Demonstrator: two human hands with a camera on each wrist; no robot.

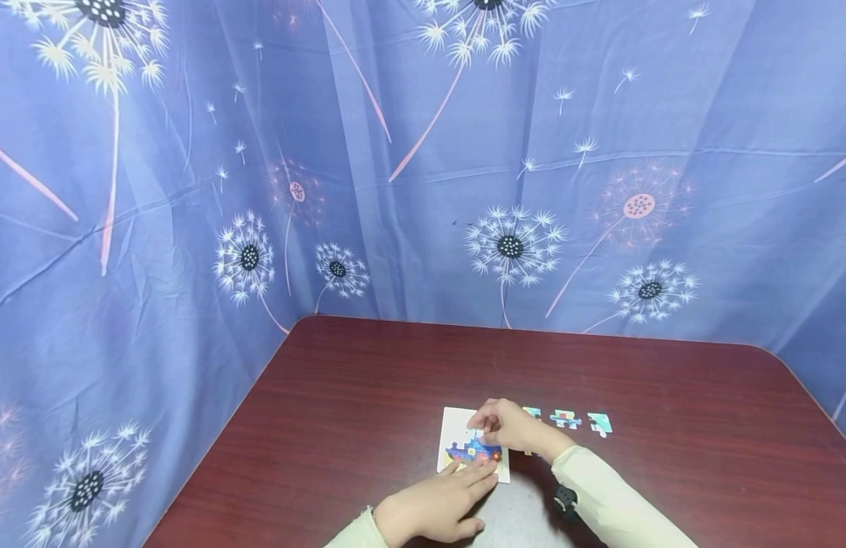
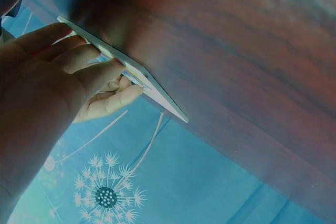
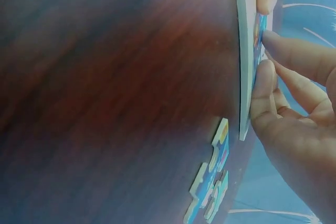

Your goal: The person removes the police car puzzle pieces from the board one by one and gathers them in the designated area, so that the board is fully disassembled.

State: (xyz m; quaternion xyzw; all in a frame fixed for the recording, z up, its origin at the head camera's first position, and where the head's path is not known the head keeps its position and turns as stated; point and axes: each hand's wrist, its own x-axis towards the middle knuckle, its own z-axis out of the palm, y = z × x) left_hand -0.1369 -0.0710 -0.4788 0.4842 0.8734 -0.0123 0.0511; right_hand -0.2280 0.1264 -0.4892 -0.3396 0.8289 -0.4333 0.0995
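A square jigsaw board (image 1: pixel 455 418) with a white border lies on the table, some blue picture pieces (image 1: pixel 469 450) set in it. My left hand (image 1: pixel 442 502) rests on its near edge with straight, spread fingers; the left wrist view shows these fingertips along the board's rim (image 2: pixel 167 99). My right hand (image 1: pixel 508 425) reaches over the board's right side. Its thumb and fingers pinch a puzzle piece low against the picture, mostly hidden by the fingers. In the right wrist view, the thumb and fingertips (image 3: pixel 266 74) are right at the board's face.
Several loose puzzle pieces lie right of the board, among them one with red and blue (image 1: pixel 565 419) and a teal one (image 1: pixel 599 423). The right forearm partly covers others. A dark red-brown table (image 1: pixel 368 365) meets a blue dandelion curtain (image 1: pixel 409 251). A black device (image 1: pixel 566 498) sits on the right wrist.
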